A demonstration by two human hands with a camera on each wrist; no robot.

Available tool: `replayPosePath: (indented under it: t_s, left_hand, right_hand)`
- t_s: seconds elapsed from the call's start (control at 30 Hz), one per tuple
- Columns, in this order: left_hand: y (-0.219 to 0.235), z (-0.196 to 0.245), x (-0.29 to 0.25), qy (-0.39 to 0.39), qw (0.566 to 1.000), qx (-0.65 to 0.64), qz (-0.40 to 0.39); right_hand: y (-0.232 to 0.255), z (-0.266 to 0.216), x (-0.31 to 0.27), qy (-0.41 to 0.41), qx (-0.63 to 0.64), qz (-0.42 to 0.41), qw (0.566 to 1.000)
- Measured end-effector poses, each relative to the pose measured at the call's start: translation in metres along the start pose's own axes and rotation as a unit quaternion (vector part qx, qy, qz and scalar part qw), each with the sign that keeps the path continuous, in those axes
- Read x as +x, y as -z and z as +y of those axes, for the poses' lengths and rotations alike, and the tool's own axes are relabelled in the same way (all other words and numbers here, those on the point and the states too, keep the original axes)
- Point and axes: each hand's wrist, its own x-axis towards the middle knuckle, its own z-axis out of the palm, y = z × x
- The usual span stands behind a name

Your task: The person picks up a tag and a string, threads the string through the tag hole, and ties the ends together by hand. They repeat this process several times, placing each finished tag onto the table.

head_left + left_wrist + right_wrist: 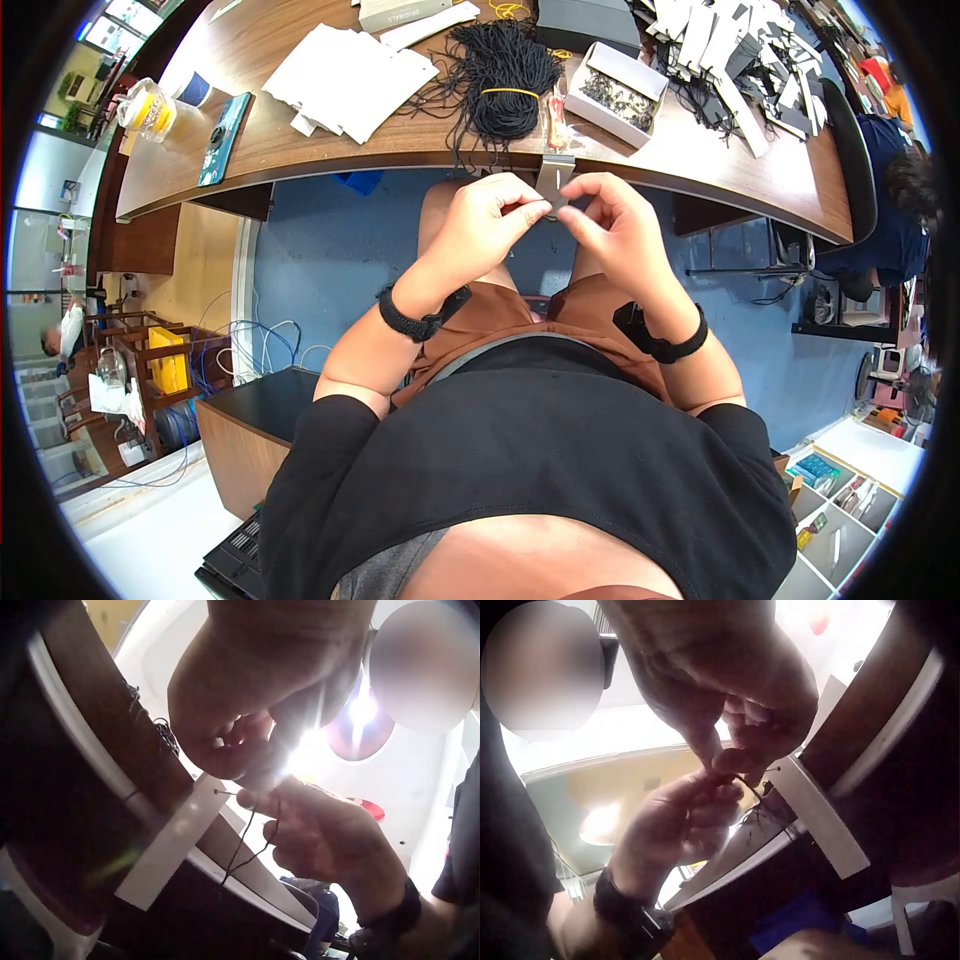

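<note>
In front of the table edge, my left hand (485, 225) and right hand (622, 228) meet fingertip to fingertip. Between them they pinch a thin black cord (241, 847), whose loop hangs below the fingers in the left wrist view. A narrow tag strip (823, 821) with a small hole near one end dangles by the fingertips; from above, it looks grey (553, 176). The thumb and index finger of each hand are bent together at the cord. The fingers hide the cord's upper part.
On the wooden table (420, 150) lie a banded bundle of black cords (508, 115), a white box (640, 132) of small dark pieces, a heap of tag strips (740, 110) and white sheets (345, 80). A phone (215, 155) and plastic cup (150, 112) are at left.
</note>
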Motion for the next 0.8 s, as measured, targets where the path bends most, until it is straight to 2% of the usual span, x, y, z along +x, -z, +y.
replayPosePath:
  t_s: [0.07, 0.1, 0.17, 0.23, 0.37, 0.43, 0.5, 0.57, 0.6, 0.63, 0.67, 0.7, 0.73, 0.8]
  left_hand:
    - [-0.002, 0.008, -0.001, 0.013, 1.0, 0.002, -0.029]
    - [-0.004, 0.011, -0.001, 0.019, 0.999, 0.003, -0.043]
    - [-0.007, 0.003, -0.002, 0.014, 0.999, -0.022, -0.048]
    - [-0.009, 0.0, -0.004, 0.009, 0.998, -0.022, -0.05]
    - [-0.009, -0.006, 0.003, -0.094, 0.993, 0.059, 0.047]
    - [-0.007, -0.016, 0.008, -0.086, 0.99, 0.079, 0.078]
    - [-0.008, -0.027, 0.009, -0.074, 0.99, 0.07, 0.098]
    - [-0.015, -0.036, 0.007, -0.03, 0.996, 0.005, 0.08]
    - [-0.021, -0.044, 0.006, -0.023, 0.997, -0.035, 0.067]
    - [-0.027, -0.051, 0.004, -0.014, 0.996, -0.075, 0.052]
    - [-0.036, -0.056, 0.002, -0.006, 0.99, -0.135, 0.048]
    - [-0.039, -0.055, 0.002, -0.021, 0.993, -0.102, 0.055]
    - [-0.04, -0.053, 0.003, -0.036, 0.995, -0.07, 0.061]
    - [-0.039, -0.047, 0.004, -0.048, 0.996, -0.013, 0.076]
  right_hand:
    - [-0.002, -0.006, -0.001, 0.021, -0.022, -0.013, 0.999]
    - [-0.004, -0.002, -0.001, 0.07, -0.03, -0.021, 0.997]
    - [-0.003, 0.0, -0.006, 0.039, -0.076, -0.013, 0.996]
    - [-0.002, 0.005, -0.006, 0.022, -0.064, -0.014, 0.998]
    - [0.001, 0.014, 0.005, -0.014, 0.033, 0.015, 0.999]
    - [0.006, 0.013, 0.014, -0.047, 0.048, 0.038, 0.997]
    - [0.003, 0.031, 0.019, -0.072, 0.016, 0.026, 0.997]
    - [-0.008, 0.054, 0.017, -0.089, 0.07, -0.011, 0.993]
    - [-0.008, 0.046, 0.014, -0.164, 0.086, -0.038, 0.982]
    - [-0.012, 0.05, 0.011, -0.183, 0.115, -0.042, 0.975]
    - [-0.019, 0.061, 0.008, -0.106, 0.077, -0.021, 0.991]
    - [-0.024, 0.057, 0.008, -0.028, 0.037, 0.001, 0.999]
    - [-0.022, 0.052, 0.004, -0.004, -0.071, 0.015, 0.997]
    - [-0.011, 0.031, 0.0, 0.046, -0.283, 0.042, 0.957]
